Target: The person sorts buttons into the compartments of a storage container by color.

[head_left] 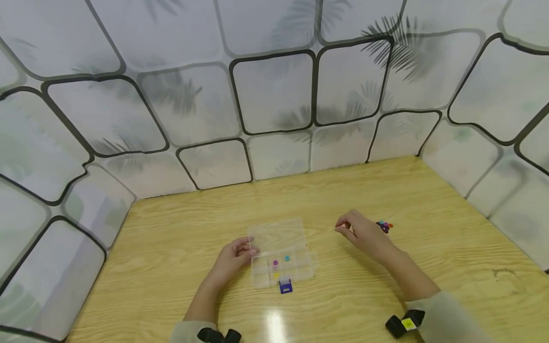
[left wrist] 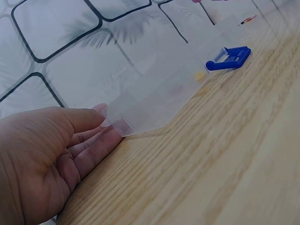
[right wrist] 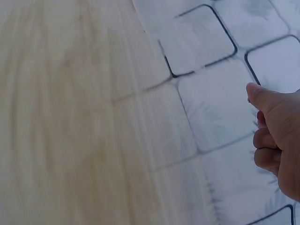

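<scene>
Compartment box (head_left: 302,271), left end pinched by left hand (head_left: 231,261), lies lengthwise parallel to table's (head_left: 193,219) far edge; right hand (head_left: 365,234) curls closed.

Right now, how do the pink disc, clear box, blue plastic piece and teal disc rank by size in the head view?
1. Clear box
2. Blue plastic piece
3. Pink disc and teal disc: too alike to rank

No words or numbers can be read here. At the near right, a small square yellow sticker (head_left: 409,324) sits on the black, blocky wrist camera (head_left: 394,327) by the pale, loose cloth sleeve (head_left: 448,317) of the right arm. Any mark on it is too small and blurry to read.
</scene>
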The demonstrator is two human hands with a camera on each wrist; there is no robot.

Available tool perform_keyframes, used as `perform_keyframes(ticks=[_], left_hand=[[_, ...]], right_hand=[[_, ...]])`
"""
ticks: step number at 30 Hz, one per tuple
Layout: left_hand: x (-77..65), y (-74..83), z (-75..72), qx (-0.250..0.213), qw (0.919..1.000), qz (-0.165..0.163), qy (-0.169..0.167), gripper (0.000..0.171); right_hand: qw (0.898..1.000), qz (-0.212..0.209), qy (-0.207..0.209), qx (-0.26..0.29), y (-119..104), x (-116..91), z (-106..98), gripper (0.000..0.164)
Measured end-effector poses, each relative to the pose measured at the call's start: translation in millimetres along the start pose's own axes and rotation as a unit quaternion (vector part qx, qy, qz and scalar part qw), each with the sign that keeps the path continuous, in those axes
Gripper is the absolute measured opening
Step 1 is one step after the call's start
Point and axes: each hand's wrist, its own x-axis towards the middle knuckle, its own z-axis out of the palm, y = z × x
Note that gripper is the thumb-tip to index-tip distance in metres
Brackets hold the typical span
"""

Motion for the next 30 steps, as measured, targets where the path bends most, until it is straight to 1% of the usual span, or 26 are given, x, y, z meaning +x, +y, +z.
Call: perform_keyframes(ticks=[6, 10, 13, 20, 23, 25, 28, 30], left_hand=[[-0.6, 2.9, 0.3, -0.001, 1.0000, 0.004, -0.002, 0.045], [-1.3, 3.7, 0.0, 0.000, 1.0000, 0.000, -0.003, 0.046], [-1.9, 3.9, -0.5, 0.000, 1.0000, -0.002, 0.000, 0.046], [-1.2, 2.4, 0.4, -0.003, 1.0000, 0.004, 0.003, 0.046], [-1.1, 2.2, 0.9, 0.000, 1.0000, 0.007, 0.004, 0.046], [-1.0, 2.1, 1.1, 0.005, 0.9999, 0.007, 0.006, 0.044], [-0.7, 1.6, 0.9, 0.006, 0.9999, 0.006, 0.006, 0.042], [-0.5, 1.0, 0.5, 0.005, 1.0000, 0.006, 0.005, 0.042]], right_hand=[[0.998, -0.053, -0.011, -0.020, -24, 12, 14, 0.009], [0.994, -0.104, -0.010, -0.025, -40, 19, 25, 0.010], [0.991, -0.133, -0.021, -0.023, -55, 25, 35, 0.009], [0.983, -0.165, -0.078, -0.024, -87, 38, 54, 0.012], [0.979, -0.184, -0.084, -0.031, -96, 42, 61, 0.013], [0.976, -0.197, -0.081, -0.041, -99, 44, 65, 0.013], [0.975, -0.205, -0.073, -0.053, -102, 44, 70, 0.013], [0.975, -0.202, -0.073, -0.057, -102, 44, 74, 0.012]])
